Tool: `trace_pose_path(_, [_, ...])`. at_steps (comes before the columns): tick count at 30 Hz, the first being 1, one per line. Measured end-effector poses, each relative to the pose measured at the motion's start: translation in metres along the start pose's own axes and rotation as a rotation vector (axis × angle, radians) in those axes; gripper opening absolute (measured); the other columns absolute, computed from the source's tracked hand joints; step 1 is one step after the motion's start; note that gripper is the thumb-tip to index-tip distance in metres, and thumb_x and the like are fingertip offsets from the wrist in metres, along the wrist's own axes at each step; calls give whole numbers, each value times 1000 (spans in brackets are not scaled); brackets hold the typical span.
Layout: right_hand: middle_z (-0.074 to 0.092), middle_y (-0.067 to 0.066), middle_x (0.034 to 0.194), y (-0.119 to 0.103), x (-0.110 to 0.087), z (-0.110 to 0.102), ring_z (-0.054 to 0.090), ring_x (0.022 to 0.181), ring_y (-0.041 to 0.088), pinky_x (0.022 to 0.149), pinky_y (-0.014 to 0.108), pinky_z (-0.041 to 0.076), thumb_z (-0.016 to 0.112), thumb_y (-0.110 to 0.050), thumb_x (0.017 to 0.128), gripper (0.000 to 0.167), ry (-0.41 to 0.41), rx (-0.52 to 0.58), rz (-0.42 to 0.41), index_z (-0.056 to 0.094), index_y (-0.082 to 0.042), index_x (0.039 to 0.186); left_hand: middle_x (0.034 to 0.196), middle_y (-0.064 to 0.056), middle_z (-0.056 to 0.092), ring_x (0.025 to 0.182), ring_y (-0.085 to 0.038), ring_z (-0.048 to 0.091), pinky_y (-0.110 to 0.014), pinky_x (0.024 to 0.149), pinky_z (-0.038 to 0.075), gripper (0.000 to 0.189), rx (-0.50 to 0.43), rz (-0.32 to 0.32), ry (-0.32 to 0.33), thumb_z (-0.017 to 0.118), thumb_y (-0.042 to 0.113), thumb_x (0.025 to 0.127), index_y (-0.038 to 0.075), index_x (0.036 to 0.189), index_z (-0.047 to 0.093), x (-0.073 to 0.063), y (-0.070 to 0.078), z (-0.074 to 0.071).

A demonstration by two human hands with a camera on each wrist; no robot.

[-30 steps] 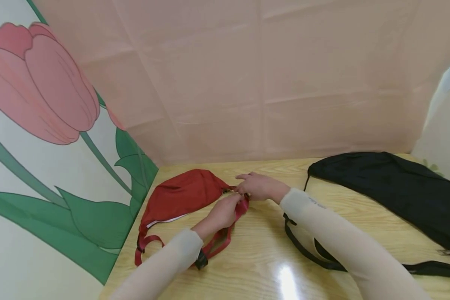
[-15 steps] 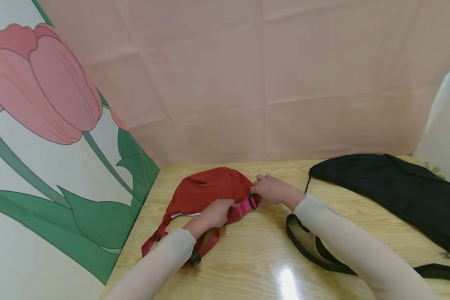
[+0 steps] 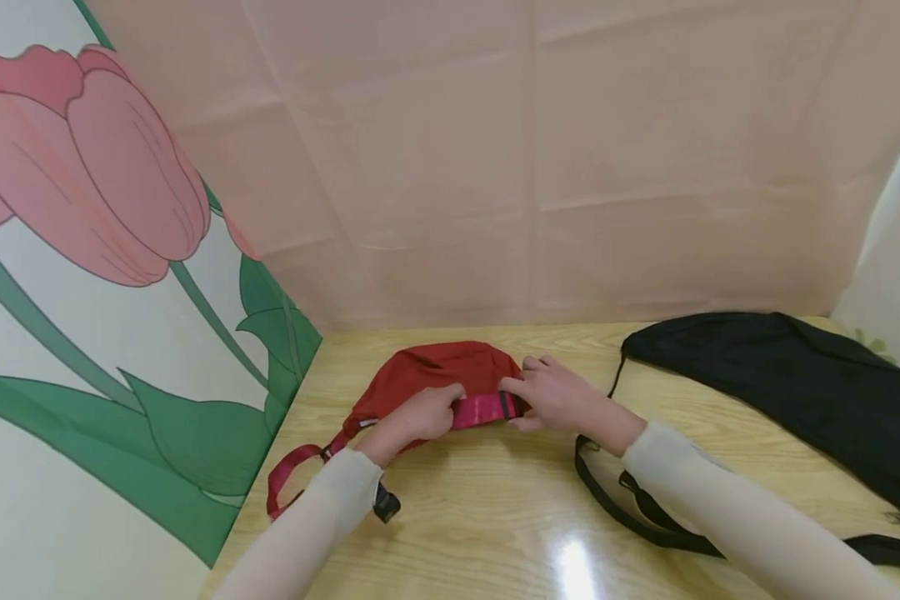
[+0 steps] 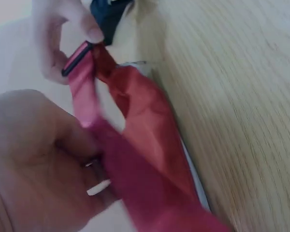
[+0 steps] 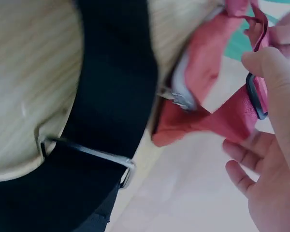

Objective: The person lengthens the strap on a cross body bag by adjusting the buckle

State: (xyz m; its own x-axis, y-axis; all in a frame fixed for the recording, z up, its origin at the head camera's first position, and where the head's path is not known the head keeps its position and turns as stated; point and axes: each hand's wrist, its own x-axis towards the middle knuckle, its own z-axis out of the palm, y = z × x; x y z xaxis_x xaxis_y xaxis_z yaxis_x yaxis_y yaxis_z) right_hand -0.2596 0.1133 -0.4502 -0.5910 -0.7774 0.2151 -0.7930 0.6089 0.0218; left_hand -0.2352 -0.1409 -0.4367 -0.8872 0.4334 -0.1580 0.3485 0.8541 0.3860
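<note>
A red waist bag (image 3: 442,362) lies on the wooden table toward the back left, its pink-red strap (image 3: 480,410) pulled across its front. My left hand (image 3: 426,414) pinches this strap near its middle. At the strap's right end, my right hand (image 3: 558,398) holds it beside a black slider (image 3: 504,406). In the left wrist view, the strap runs taut from the left hand (image 4: 34,159) up to the slider (image 4: 77,59). The right wrist view has the right thumb over the slider (image 5: 255,96), with fingers below the strap. A black clip buckle (image 3: 386,504) dangles below my left wrist.
A larger black bag (image 3: 787,392) lies at the right of the table (image 3: 480,533), its black strap (image 3: 645,533) looped in front, partly under my right forearm. A pink sheet (image 3: 435,167) hangs behind the table. A tulip-painted wall (image 3: 217,433) borders the left side.
The bag's right end has shifted right along with my right hand. The strap between my hands has been spread flat, and its slider has come into sight. The left hand has moved slightly left.
</note>
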Motion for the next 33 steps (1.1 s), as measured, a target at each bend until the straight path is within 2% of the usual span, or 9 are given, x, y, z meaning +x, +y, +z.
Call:
trace_pose_path(3, [63,-1,97,-3,-4,-6,53,97,19,87,43,48,80,-35,82,47,61,178,24,66,-11,121,77,1,54,68,-13,51,-27,65,43,20,-59,23,61,44,12,103,15,113,61,-7,6,-5])
trace_pose_path(6, [63,2,113,-6,-7,-10,56,105,17,91,41,51,78,-27,85,50,93,376,55,64,-8,129,77,2,55,67,-12,52,-28,61,44,20,-97,40,140,48,26,104,17,117,60,-17,11,-10])
trace_pose_path(9, [63,2,121,-9,-9,-11,59,109,16,92,41,53,76,-20,87,53,106,548,77,58,-8,136,95,6,62,78,-10,57,-26,65,49,40,-78,74,200,58,49,99,21,128,57,-28,15,-14])
trace_pose_path(12, [63,0,124,-12,-10,-13,61,114,17,96,43,52,76,-17,88,51,116,651,85,56,-9,134,112,7,62,89,-10,58,-26,70,51,61,-5,144,241,61,65,92,23,137,53,-36,16,-14])
trace_pose_path(15, [63,-2,122,-14,-11,-15,61,114,16,97,43,51,77,-19,88,47,118,662,93,57,-11,129,114,6,62,91,-10,57,-26,72,51,61,56,181,268,57,65,93,24,139,52,-39,15,-11])
trace_pose_path(20, [62,-4,114,-18,-18,-18,56,101,11,88,37,53,79,-26,87,44,109,536,90,62,-12,126,111,3,63,93,-11,57,-30,79,51,53,131,217,291,55,57,99,21,138,55,-43,12,-2])
trace_pose_path(23, [63,-4,115,-20,-25,-20,55,102,11,87,37,53,80,-26,87,47,128,506,73,63,-11,127,116,1,66,99,-14,59,-35,86,51,51,169,251,325,56,53,100,19,138,56,-47,14,3])
trace_pose_path(28, [65,-3,120,-23,-35,-23,60,107,12,89,42,55,82,-23,86,52,200,559,37,63,-11,132,125,-1,65,111,-16,59,-35,92,53,49,151,321,403,63,46,99,16,137,56,-53,22,7])
trace_pose_path(33, [67,-1,120,-28,-41,-24,63,105,12,85,40,57,83,-17,85,54,247,569,-12,62,-11,135,124,-3,62,111,-16,57,-31,89,55,48,135,382,457,67,38,98,10,134,55,-59,32,11])
